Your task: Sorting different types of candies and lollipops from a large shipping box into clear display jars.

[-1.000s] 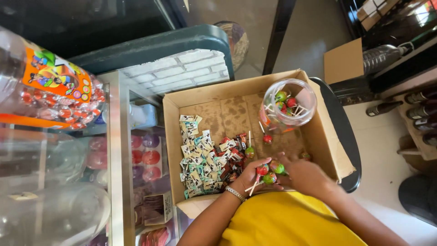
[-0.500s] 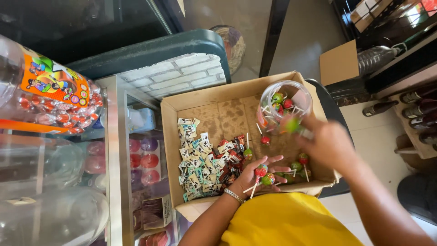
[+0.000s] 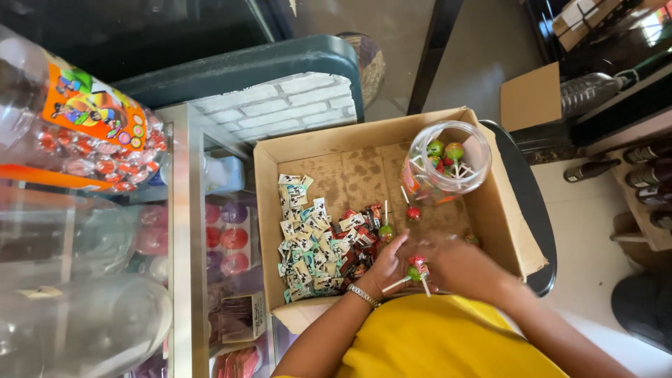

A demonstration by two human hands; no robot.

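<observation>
Lollipops [image 3: 416,269]: small bunch, red and green, gripped in left hand [image 3: 389,269] at the near edge of the box [image 3: 280,175]; right hand [image 3: 458,262] closed around them too. Jar [image 3: 448,162] tilted in the far corner, some lollipops inside. Sachets [image 3: 308,245] heaped alongside. Risk: sticks may slip from the loose bunch. Right fingers blurred; box's near wall hidden by the yellow shirt [image 3: 427,343].

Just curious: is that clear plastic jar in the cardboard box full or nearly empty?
Nearly empty: the clear plastic jar shows only a few lollipops inside.
</observation>
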